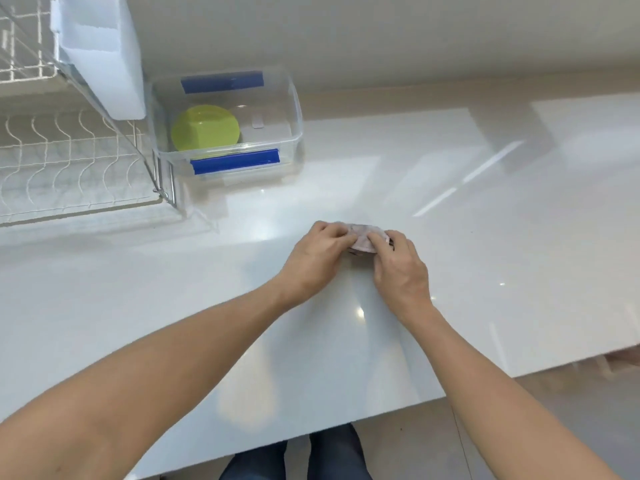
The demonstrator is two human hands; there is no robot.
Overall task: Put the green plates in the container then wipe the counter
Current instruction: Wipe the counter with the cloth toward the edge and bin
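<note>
Green plates (205, 128) lie stacked inside a clear plastic container (292, 109) with blue clips, at the back left of the white counter (485, 237). In the middle of the counter a small pale pink cloth (363, 236) is bunched between both hands. My left hand (317, 259) grips its left side and my right hand (401, 268) grips its right side. Fingers cover most of the cloth.
A white wire dish rack (69, 161) stands at the far left, touching the container. A white foam block (100, 53) leans above it. The counter's front edge runs diagonally at the lower right, with floor beyond.
</note>
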